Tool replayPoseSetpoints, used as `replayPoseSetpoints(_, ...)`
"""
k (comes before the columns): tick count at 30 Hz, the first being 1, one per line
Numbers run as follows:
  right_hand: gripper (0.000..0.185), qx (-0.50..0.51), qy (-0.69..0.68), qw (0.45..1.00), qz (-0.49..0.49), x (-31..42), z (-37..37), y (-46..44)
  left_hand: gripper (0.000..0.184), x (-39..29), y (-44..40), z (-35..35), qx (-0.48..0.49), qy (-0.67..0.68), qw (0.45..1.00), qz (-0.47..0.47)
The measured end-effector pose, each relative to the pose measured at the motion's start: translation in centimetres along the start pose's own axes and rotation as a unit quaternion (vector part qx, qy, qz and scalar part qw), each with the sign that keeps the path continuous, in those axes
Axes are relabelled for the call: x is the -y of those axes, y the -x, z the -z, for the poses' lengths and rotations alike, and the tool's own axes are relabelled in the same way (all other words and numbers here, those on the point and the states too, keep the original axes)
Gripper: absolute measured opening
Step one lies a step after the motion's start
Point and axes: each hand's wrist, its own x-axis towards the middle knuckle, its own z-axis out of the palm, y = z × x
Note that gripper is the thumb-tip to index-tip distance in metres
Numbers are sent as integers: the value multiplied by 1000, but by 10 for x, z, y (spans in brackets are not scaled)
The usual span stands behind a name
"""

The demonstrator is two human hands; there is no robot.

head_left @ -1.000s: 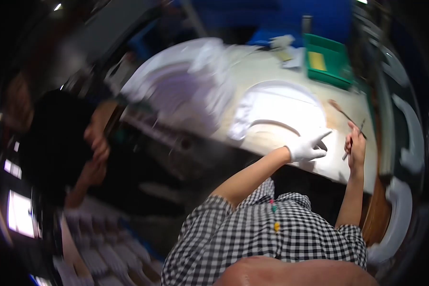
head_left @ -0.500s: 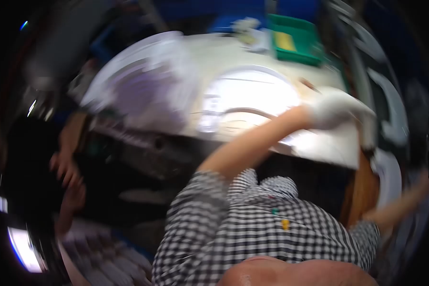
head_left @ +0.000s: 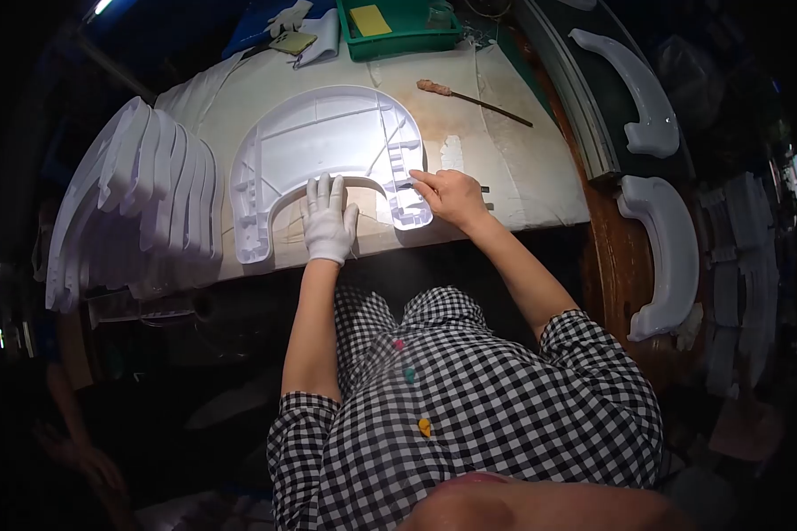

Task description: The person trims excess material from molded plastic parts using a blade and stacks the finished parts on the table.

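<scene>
A white U-shaped plastic part (head_left: 323,119) lies on the covered table, its ribbed side up and its two legs toward me. My left hand (head_left: 328,226), in a white glove, rests with fingers spread at the inner curve of the part, fingertips on its edge. My right hand (head_left: 454,196) is bare and curled, its index finger stretched along the ribbed right leg. A small dark tip shows by that finger and a dark end sticks out behind the hand; what it holds is mostly hidden.
A stack of similar white parts (head_left: 164,181) stands at left. A brown-handled thin rod (head_left: 478,102) lies behind my right hand. A green tray (head_left: 403,44) sits at the back. Curved white parts (head_left: 664,257) lie along the right, beside a dark belt (head_left: 584,80). Another person's hand (head_left: 102,467) shows lower left.
My gloved left hand has come back from the far right to the white part. My right arm, stretched out to the right before, is now over the part's right leg.
</scene>
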Motion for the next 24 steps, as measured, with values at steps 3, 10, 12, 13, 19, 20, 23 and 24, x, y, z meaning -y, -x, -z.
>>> replayPoseSetpoints(3,22,-17,10,999,27,0,0,-8,57,-1,-9,2,7,-54,998,10)
replayPoseSetpoints(10,17,-29,59,996,66,5,-6,-9,57,0,-5,2,11,-61,998,8)
replayPoseSetpoints(12,16,-17,50,997,64,8,-4,-2,57,-2,2,1,24,-68,997,15)
replayPoseSetpoints(13,16,-12,60,995,77,8,-4,0,57,-1,1,0,15,-69,997,11)
replayPoseSetpoints(19,15,-16,54,992,111,9,-1,12,57,-2,1,2,27,-66,997,13)
replayPoseSetpoints(20,15,-18,55,992,112,8,0,11,57,-2,-1,2,22,-67,997,13)
replayPoseSetpoints(23,16,-5,56,991,125,8,2,14,57,-3,-1,4,25,-64,998,14)
replayPoseSetpoints(24,16,0,60,987,148,7,3,14,57,-3,-2,5,24,-66,997,14)
